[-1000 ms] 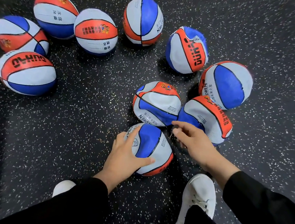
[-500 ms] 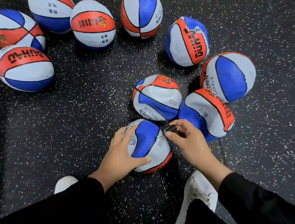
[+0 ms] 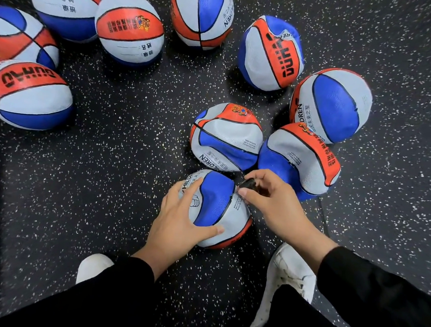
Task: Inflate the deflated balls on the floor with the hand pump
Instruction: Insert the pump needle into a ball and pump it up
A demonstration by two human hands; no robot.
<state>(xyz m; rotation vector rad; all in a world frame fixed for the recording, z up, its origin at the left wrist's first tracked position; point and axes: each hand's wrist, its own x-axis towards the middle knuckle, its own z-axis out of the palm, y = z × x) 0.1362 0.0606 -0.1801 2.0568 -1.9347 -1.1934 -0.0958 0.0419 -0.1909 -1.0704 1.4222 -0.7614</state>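
While the left hand (image 3: 178,225) lies spread over the nearest ball (image 3: 215,207), its fingers (image 3: 194,187) straight across the white panel and the thumb reaching along the lower side, the right hand (image 3: 274,206) pinches a small black nozzle (image 3: 249,184) between thumb and forefinger at the ball's two o'clock edge, just at the seam. A thin black hose (image 3: 323,218) shows on the speckled floor (image 3: 121,171) at three o'clock of that hand. The ball looks dented and soft. Two more crumpled balls (image 3: 226,138) touch each other at twelve and one o'clock of it. Further off, another two sit at one o'clock, one at twelve, and four cluster at ten o'clock. White shoes (image 3: 290,275) and black sleeves (image 3: 379,292) fill the six o'clock edge
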